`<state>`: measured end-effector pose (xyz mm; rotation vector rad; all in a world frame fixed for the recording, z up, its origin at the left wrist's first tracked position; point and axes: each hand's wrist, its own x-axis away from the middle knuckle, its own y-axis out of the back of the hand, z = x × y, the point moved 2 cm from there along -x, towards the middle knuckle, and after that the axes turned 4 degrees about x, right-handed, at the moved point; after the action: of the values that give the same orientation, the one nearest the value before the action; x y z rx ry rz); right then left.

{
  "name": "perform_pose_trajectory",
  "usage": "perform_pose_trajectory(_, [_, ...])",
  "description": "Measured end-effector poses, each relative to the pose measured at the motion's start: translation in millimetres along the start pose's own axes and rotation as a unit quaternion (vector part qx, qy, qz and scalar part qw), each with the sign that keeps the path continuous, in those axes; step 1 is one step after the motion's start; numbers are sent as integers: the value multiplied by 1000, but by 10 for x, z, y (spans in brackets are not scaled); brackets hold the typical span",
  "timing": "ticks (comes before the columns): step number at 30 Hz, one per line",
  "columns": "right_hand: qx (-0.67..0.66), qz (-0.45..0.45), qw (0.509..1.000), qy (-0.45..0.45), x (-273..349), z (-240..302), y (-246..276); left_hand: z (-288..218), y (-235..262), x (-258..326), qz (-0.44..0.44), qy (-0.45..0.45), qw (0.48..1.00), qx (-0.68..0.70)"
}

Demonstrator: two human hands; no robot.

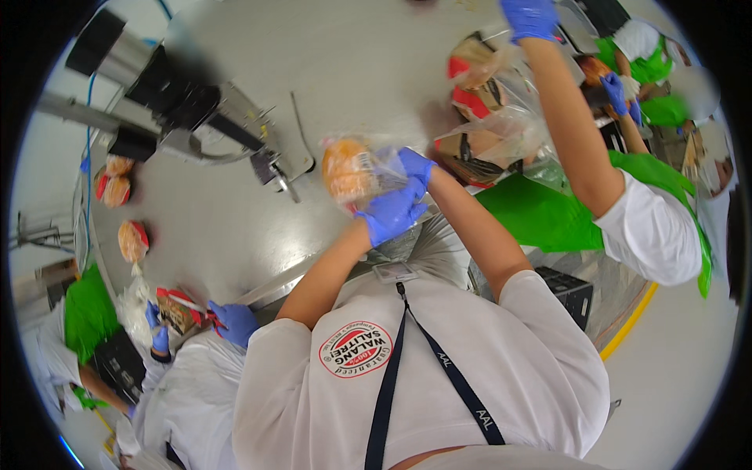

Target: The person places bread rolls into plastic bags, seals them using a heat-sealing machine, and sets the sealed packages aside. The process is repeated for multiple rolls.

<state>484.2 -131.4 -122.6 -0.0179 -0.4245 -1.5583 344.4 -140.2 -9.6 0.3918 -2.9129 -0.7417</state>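
A clear plastic bag of golden-brown bread point(347, 172) lies over the metal table in front of me. My left hand point(392, 211), in a blue glove, is closed on the gathered plastic of this bag. Beside it, my right hand point(417, 167), gloved the same way, also grips the bag's loose end. The two hands are close together, with the bread pointing away to the left. What the fingertips pinch is partly hidden by the plastic and the gloves.
A black and metal machine point(184, 110) stands on the table point(235, 227) at left. Several bagged breads point(478, 149) lie at right, below a co-worker's gloved hand point(530, 19). More bagged bread point(133, 240) sits far left. Another co-worker's gloved hand point(233, 323) handles a bag nearby.
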Motion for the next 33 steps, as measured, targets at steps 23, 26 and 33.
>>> perform_pose_trajectory(23, [275, 11, 947, 164, 834, 1405, 119, 1271, 1078, -341, -221, 27, 919, 325])
perform_pose_trajectory(26, [241, -69, 937, 242, 769, 1626, 54, 1484, 1145, -203, -243, 48, 842, 479])
perform_pose_trajectory(33, [-4, -233, 940, 248, 647, 1240, 119, 1330, 981, 137, -307, -47, 903, 297])
